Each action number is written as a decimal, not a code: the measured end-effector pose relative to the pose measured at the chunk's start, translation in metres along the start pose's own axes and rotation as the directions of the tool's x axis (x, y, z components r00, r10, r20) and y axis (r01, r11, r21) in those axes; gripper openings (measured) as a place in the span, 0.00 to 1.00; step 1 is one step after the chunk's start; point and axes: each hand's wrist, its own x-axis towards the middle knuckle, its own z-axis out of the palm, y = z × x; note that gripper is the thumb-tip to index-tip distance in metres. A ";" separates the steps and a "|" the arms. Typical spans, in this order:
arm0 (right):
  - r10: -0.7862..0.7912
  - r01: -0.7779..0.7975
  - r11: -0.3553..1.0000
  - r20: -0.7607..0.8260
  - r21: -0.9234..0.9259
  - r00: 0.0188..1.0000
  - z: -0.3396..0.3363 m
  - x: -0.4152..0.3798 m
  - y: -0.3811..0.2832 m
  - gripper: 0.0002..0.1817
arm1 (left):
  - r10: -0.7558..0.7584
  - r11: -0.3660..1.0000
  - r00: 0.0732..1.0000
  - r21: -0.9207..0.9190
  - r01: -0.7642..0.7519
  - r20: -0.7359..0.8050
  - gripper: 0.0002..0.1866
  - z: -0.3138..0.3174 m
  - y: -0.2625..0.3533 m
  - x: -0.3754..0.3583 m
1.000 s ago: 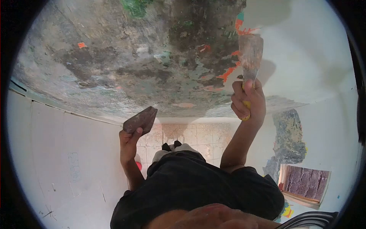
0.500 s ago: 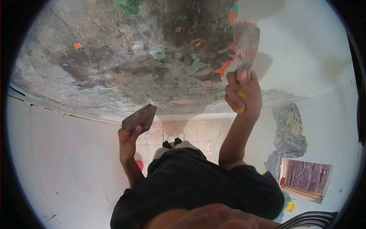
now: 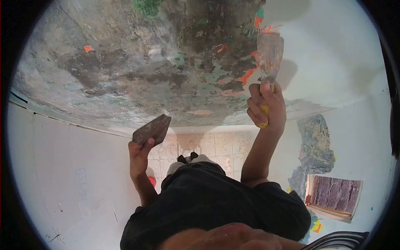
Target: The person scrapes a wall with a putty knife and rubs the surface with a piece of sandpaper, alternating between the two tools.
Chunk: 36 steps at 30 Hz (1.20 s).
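Note:
My right hand (image 3: 268, 104) is wrapped round the yellow handle of a putty knife (image 3: 271, 54), raised on the right. The blade points up and lies at the ragged edge between white paint (image 3: 325, 54) and the bare, stained wall patch (image 3: 166, 62). Orange paint shows along that edge, with thin orange strands just above the blade tip. Lower on the left, my left hand (image 3: 139, 156) grips a pointed trowel blade (image 3: 153, 130), thumb on top; its handle is hidden. The trowel is held in front of the wall's lower part.
A light tiled floor (image 3: 225, 143) lies below, with my feet on it. A red object (image 3: 153, 181) shows beside my left forearm. White walls stand on both sides; the right one has a small framed opening (image 3: 335, 193) and a grey patch (image 3: 314, 141).
The putty knife and my right hand have shifted slightly down, and orange strands now show above the blade tip. My left hand and the trowel have barely moved.

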 end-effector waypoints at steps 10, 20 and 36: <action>0.027 -0.028 1.000 -0.078 0.001 0.997 -0.003 -0.005 0.001 0.14 | -0.036 0.999 0.999 0.028 0.035 0.038 0.13 0.007 -0.001 0.006; 0.012 -0.013 1.000 -0.044 -0.016 0.999 -0.006 -0.005 0.007 0.14 | -0.044 0.999 0.998 -0.007 0.045 0.046 0.15 -0.003 -0.004 0.004; -0.030 0.029 0.998 0.016 0.057 0.999 -0.017 -0.007 0.004 0.13 | -0.034 0.999 0.999 -0.001 0.034 0.025 0.14 -0.010 0.003 0.002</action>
